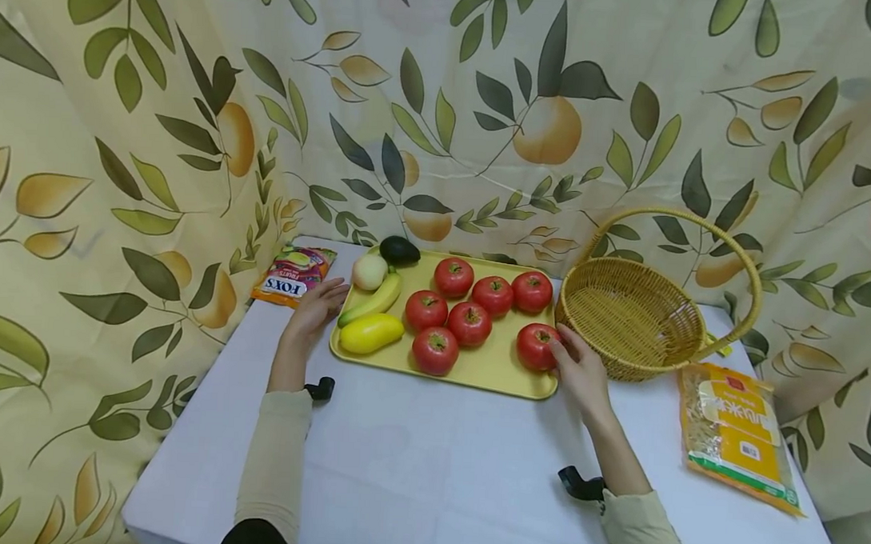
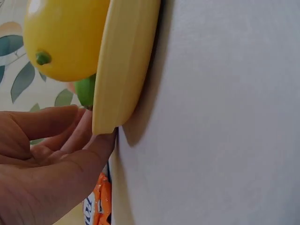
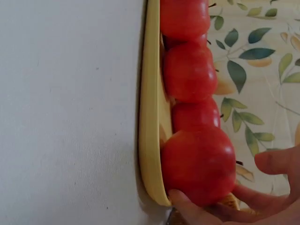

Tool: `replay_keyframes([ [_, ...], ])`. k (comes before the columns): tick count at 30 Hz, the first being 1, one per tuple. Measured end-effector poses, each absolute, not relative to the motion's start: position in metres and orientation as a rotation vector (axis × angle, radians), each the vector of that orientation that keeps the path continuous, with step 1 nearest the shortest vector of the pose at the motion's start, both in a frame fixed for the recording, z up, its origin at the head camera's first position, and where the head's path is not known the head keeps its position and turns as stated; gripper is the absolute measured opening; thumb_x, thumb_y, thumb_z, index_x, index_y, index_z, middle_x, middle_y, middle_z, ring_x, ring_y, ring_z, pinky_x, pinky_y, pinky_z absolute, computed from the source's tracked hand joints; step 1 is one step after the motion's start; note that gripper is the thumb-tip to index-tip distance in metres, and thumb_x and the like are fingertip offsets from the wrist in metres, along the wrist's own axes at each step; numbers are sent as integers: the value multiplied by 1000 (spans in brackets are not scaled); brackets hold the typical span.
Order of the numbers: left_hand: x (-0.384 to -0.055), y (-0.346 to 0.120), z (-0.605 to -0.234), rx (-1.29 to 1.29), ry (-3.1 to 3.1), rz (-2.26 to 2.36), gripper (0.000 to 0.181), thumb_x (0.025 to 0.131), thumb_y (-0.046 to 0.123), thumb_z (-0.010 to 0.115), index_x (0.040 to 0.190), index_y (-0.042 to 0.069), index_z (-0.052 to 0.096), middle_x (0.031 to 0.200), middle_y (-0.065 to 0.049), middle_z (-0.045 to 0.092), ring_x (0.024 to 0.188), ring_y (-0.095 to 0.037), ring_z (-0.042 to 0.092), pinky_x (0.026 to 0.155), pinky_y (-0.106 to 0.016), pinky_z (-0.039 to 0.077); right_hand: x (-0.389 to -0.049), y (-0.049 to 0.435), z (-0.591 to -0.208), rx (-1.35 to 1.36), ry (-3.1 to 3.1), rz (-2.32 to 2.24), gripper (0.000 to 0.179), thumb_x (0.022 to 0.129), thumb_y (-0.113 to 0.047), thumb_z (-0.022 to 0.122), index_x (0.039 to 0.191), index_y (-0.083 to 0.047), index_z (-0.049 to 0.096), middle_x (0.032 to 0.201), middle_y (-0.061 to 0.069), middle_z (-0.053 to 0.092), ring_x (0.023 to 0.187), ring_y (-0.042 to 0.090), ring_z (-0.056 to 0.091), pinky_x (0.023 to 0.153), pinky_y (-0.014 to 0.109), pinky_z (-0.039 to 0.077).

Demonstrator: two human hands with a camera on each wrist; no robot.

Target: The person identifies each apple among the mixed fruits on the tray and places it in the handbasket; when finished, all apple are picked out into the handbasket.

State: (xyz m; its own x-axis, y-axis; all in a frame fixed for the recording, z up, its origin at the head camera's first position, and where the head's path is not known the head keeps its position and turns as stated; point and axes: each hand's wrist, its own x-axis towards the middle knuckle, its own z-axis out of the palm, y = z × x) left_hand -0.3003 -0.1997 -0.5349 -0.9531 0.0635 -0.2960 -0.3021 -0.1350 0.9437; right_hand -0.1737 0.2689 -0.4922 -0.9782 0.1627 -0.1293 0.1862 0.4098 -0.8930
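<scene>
A yellow tray [image 1: 500, 362] on the white table holds several red apples [image 1: 436, 351], a banana [image 1: 374, 301], a yellow lemon-like fruit [image 1: 371, 334], a pale round fruit [image 1: 370, 271] and a dark avocado-like one [image 1: 399, 251]. My left hand [image 1: 317, 308] is at the tray's left edge, fingers extended; in the left wrist view its fingertips meet the rim's end below the yellow fruit [image 2: 65, 37]. At the right front corner, my right hand [image 1: 579, 369] reaches beside the nearest apple [image 1: 537, 346], with fingertips against its side and spread fingers in the right wrist view.
A wicker basket [image 1: 632, 311] with a tall handle stands right of the tray. In front of it lies an orange-and-clear food bag [image 1: 739, 435]. A FOX'S sweets bag [image 1: 294, 275] lies at the back left. Patterned curtains [image 1: 441, 104] hang behind and beside the table [image 1: 429, 464].
</scene>
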Motion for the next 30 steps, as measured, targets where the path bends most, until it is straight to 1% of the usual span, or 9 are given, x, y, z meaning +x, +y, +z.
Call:
replay_keyframes([
  [3,-301,-198,-537,-280,1902,2177,61,103,-12,42,162,4,34,162,-19,43,149,-28,42,123,-38,36,-176,267,-496,345,2611,-1681,59,109,-37,54,162,-15,40,159,17,47,125,29,58,84,24,61],
  [8,-300,-197,-540,-282,1963,2130,62,102,-14,44,161,5,37,161,-17,45,149,-28,43,123,-38,35,-181,264,-504,313,2562,-1741,54,111,-27,52,162,-14,40,161,19,43,134,35,54,86,28,63],
  [12,-299,-198,-542,-286,1979,2111,63,102,-16,42,161,6,38,161,-16,45,149,-28,43,123,-39,35,-185,262,-506,311,2508,-1791,53,111,-26,52,161,-17,41,162,18,42,134,37,55,83,31,64],
  [15,-299,-199,-543,-284,1988,2090,63,102,-17,41,161,6,38,162,-16,45,149,-28,43,123,-39,35,-188,260,-505,351,2463,-1819,52,110,-26,55,160,-20,44,164,15,40,133,37,55,82,33,64],
  [20,-300,-199,-543,-262,2015,2062,63,101,-16,42,161,5,38,161,-16,45,149,-29,43,123,-40,36,-191,260,-501,399,2392,-1874,52,109,-21,56,160,-17,44,166,13,36,137,37,51,84,37,64],
  [27,-303,-197,-543,-330,1988,2059,62,102,-16,43,160,6,41,161,-14,46,147,-27,45,122,-39,38,-195,260,-498,440,2362,-1897,50,108,-14,56,157,-15,48,165,12,39,140,36,48,87,44,63],
  [30,-304,-197,-542,-333,1973,2057,63,102,-16,43,160,7,39,162,-14,45,148,-27,44,122,-39,37,-196,261,-498,450,2346,-1908,49,108,-14,55,157,-14,49,164,13,40,139,37,48,87,44,63],
])
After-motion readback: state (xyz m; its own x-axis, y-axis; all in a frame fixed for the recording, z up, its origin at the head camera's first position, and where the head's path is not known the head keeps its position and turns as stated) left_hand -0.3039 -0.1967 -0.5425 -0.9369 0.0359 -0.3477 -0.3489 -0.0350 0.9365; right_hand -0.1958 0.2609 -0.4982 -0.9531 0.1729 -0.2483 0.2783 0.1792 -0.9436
